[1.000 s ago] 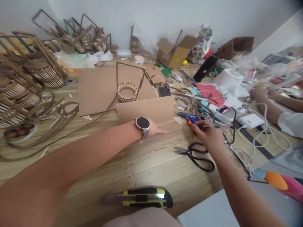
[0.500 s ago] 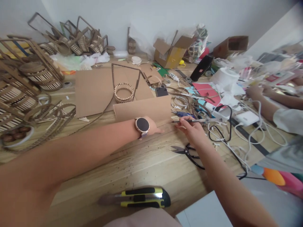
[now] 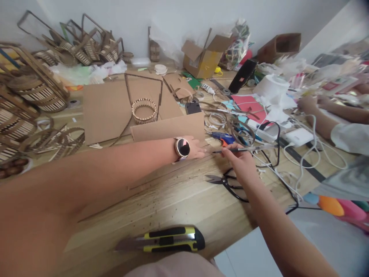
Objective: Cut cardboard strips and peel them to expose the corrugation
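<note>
Since a second ago, our right hand (image 3: pixel 240 159) has come away from the blue glue gun (image 3: pixel 224 137) and swung leftward, while our left hand (image 3: pixel 197 149) has slid a little toward it, its fingers now stretched out. From the head view, we see our right hand narrow, pinching a pen (image 3: pixel 261 147) whose dark tip points left, just beside our left fingertips; we cannot tell whether the tip touches the table (image 3: pixel 184 209). Our left hand lies wide and flat, palm down, by the near edge of a cardboard piece (image 3: pixel 170 127), a watch (image 3: pixel 183 147) on its wrist. Black scissors (image 3: pixel 224 181) lie below our right hand, partly hidden by the wrist. Nearer us rests a yellow and black cutter (image 3: pixel 166 241). Beyond the cardboard piece, a small round basket (image 3: pixel 148 119) stands on a larger cardboard sheet (image 3: pixel 105 111).
</note>
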Available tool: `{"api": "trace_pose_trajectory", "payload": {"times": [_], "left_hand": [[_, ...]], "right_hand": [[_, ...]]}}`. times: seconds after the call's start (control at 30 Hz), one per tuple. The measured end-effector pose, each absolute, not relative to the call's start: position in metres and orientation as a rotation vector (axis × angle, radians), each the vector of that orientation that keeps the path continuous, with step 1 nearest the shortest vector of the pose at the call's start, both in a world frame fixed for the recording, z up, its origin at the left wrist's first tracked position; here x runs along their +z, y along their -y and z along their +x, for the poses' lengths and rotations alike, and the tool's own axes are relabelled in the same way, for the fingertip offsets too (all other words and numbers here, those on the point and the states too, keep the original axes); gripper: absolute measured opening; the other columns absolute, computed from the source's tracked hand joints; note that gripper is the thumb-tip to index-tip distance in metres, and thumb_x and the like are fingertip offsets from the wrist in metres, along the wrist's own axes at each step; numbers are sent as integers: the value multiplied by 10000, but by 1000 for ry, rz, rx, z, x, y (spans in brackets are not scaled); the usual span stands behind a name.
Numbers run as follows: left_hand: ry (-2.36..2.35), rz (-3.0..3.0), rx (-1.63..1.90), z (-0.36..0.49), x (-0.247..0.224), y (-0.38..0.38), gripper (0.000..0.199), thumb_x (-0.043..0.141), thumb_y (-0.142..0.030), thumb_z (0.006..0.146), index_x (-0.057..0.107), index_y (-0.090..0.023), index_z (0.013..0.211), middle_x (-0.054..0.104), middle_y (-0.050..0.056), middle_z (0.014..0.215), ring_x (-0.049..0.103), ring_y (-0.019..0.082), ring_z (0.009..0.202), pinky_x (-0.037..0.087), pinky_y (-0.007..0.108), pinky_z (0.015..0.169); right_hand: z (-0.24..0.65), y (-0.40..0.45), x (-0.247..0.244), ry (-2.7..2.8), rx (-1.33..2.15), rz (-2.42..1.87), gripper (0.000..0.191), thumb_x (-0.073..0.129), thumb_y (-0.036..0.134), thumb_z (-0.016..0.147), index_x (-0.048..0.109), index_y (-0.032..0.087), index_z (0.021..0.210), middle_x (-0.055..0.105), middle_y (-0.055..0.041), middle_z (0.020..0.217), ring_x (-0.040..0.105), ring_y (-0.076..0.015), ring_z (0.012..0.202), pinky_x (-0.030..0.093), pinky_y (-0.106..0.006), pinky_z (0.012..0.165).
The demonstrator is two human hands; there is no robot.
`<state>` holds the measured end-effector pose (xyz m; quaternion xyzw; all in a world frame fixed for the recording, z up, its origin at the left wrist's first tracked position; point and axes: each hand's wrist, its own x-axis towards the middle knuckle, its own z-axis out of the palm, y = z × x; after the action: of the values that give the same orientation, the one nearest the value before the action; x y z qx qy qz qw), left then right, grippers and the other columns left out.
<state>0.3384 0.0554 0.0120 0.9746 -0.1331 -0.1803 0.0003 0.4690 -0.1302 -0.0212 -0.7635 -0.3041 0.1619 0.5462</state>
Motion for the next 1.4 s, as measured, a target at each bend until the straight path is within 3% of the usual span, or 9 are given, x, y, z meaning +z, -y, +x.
{"api": "trace_pose_trajectory", "payload": {"times": [0.27,0.43,0.6,0.8,0.93,1.1,1.27,1.4], "left_hand": [[415,3050,-612,349,13,-54,775,839,-178,552,596,-413,1249,374,-119,1600,465,316,1352,418,473,1099],[367,3043,-633,350,21,-47,533,789,-185,668,660,-395,1141,429,-105,1569,505,320,1318,445,480,1039],[390,3018,-616,347,27,-46,453,753,-174,687,670,-368,1088,421,-112,1574,505,303,1298,420,460,1038],[406,3021,-607,345,29,-46,605,768,-118,569,661,-355,1116,417,-83,1583,486,319,1299,391,455,1059],[370,3041,-592,345,27,-43,499,662,-127,685,669,-377,1116,467,-111,1544,489,307,1316,404,468,1049],[371,3059,-565,342,30,-41,515,568,-59,726,677,-385,1110,490,-114,1526,498,288,1314,401,483,1060],[400,3054,-575,343,32,-43,507,666,-54,691,680,-374,1084,474,-122,1535,503,298,1300,415,460,1056],[446,3050,-605,345,29,-48,681,832,-17,540,647,-334,1114,412,-105,1581,455,314,1329,382,449,1098]], "right_hand": [[454,137,-24,918,351,-1971,333,715,549,693,634,233,758,697,-24,718,628,-216,700,471,-344,682],[456,129,-30,1001,336,-2009,331,668,563,721,641,238,775,708,-26,758,643,-214,709,482,-347,688],[480,138,-20,934,133,-2141,306,652,540,726,635,236,749,688,-48,696,616,-234,655,441,-361,643],[480,140,-14,950,64,-2177,325,656,564,733,649,240,755,700,-49,702,619,-224,642,452,-347,634],[476,131,-22,978,93,-2162,431,624,667,712,645,236,711,698,-46,694,635,-231,673,475,-355,664],[488,130,-21,925,41,-2177,379,634,618,719,629,238,722,681,-53,684,629,-252,681,467,-390,688],[475,137,-12,902,58,-2134,326,673,577,732,625,256,761,684,-56,732,621,-262,714,454,-400,703],[434,137,-12,992,287,-1996,321,679,578,744,648,260,779,715,-43,783,649,-252,770,492,-391,745]]}}
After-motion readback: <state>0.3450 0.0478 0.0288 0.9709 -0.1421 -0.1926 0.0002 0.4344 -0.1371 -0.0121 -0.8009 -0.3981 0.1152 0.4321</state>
